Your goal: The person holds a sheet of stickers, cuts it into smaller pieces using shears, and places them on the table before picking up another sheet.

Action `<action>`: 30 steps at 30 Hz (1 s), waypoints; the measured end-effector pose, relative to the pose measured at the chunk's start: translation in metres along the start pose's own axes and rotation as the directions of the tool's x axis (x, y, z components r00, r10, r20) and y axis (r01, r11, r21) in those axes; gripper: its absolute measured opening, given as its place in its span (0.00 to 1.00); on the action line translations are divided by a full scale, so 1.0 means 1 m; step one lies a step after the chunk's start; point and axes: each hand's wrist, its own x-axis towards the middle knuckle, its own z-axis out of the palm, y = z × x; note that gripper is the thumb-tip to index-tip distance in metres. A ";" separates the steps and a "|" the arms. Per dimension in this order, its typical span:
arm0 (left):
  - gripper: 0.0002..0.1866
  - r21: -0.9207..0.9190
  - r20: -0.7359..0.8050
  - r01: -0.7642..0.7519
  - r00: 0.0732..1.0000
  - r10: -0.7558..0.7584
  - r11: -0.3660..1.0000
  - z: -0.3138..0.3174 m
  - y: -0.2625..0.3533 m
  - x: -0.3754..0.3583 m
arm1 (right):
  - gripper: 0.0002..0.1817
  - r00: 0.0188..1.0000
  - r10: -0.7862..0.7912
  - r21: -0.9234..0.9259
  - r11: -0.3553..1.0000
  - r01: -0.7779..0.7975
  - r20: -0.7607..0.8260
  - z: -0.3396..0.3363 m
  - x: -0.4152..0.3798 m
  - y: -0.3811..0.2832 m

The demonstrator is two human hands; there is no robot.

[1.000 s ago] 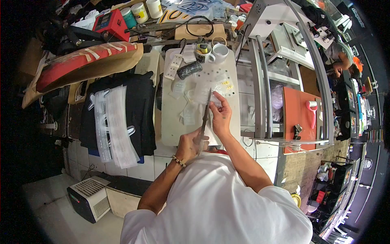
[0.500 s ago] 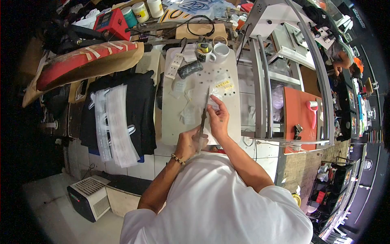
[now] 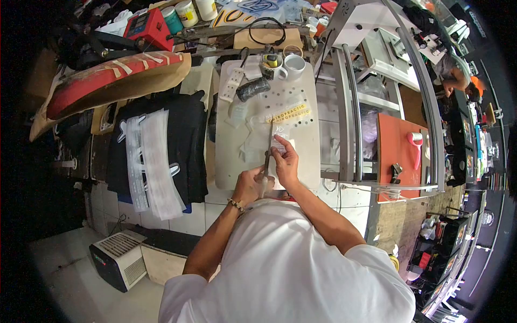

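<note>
My left hand point(image 3: 249, 184), with a beaded bracelet at the wrist, is closed around what look like scissors point(image 3: 270, 146). Their long dark blades point away from me, and the handles are hidden in the fist. Pinched in my right hand point(image 3: 286, 162) is a clear printed film point(image 3: 278, 141), right beside the blades. Beyond the blade tips, film strips with yellow lettering point(image 3: 291, 113) lie on the white board point(image 3: 229, 169). Several loose clear film pieces point(image 3: 249, 146) are to the left, and small dark dots are scattered near the lettering.
On the board's far end are a power strip point(image 3: 231, 84), a black wrapped bundle point(image 3: 253, 90), a white mug point(image 3: 294, 65) and a patterned mug point(image 3: 272, 69). Black garments point(image 3: 189, 137) with film strips lie left. A metal-framed machine point(image 3: 350, 118) stands right; a person's arm point(image 3: 455, 81) shows beyond.
Both hands and the scissors have drawn slightly toward me and left. The yellow lettering, partly covered before, now shows more fully.
</note>
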 end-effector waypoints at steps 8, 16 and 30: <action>0.12 -0.132 0.058 0.095 0.994 -0.088 0.987 0.007 -0.055 0.014 | 0.22 0.989 0.145 -0.113 0.982 -0.148 -0.035 -0.010 -0.002 0.034; 0.24 0.163 -0.034 0.079 0.997 -0.074 0.983 0.017 -0.097 0.026 | 0.22 0.988 0.113 -0.156 0.979 -0.129 -0.108 -0.031 -0.001 0.043; 0.32 0.470 -0.198 -0.072 0.963 0.184 0.880 0.038 -0.078 0.045 | 0.17 0.971 0.167 -0.071 0.981 -0.181 -0.169 -0.104 -0.007 0.039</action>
